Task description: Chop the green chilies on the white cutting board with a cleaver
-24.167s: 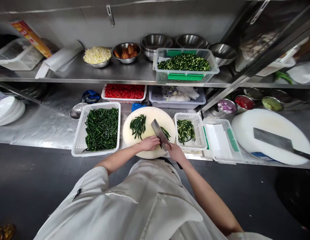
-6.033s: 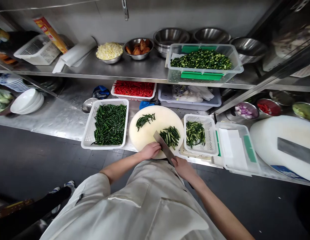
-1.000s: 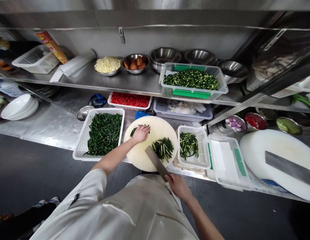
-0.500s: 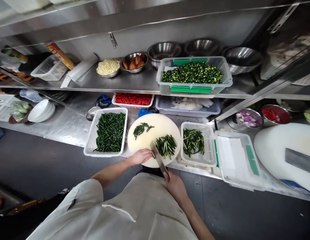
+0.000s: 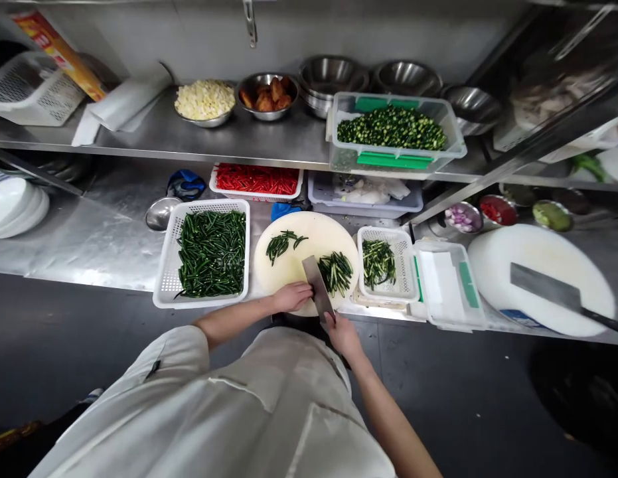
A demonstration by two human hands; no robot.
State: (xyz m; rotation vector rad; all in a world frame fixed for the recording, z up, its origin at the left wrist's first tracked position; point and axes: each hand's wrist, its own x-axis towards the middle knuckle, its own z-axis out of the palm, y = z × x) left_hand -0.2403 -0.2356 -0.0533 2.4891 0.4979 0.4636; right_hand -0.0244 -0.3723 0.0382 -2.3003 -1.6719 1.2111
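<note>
My right hand (image 5: 345, 337) grips the handle of a cleaver (image 5: 317, 285), its broad blade slanting over the round white cutting board (image 5: 311, 229). Close against the blade's left side, my left hand (image 5: 293, 297) rests on the board with fingers curled together; whatever is under the fingertips is hidden. Split green chilies (image 5: 335, 273) lie in a pile right of the blade. A smaller group of uncut-looking green chilies (image 5: 279, 247) sits at the board's upper left. Left of the board, a white basket (image 5: 164, 272) is full of green chilies. A smaller white basket (image 5: 404, 255) on the right holds cut ones.
A tub lid (image 5: 441, 279) and a second round board (image 5: 488, 265) with another cleaver (image 5: 545, 284) are at right. Behind are a tray of red chilies (image 5: 259, 179) and a lilac tray (image 5: 366, 208). The steel shelf (image 5: 269, 146) above carries bowls and a tub of chopped greens (image 5: 395, 129).
The view has shifted, showing more of the right side. The cleaver blade now shows more of its flat face. Both hands keep their holds at the front of the board.
</note>
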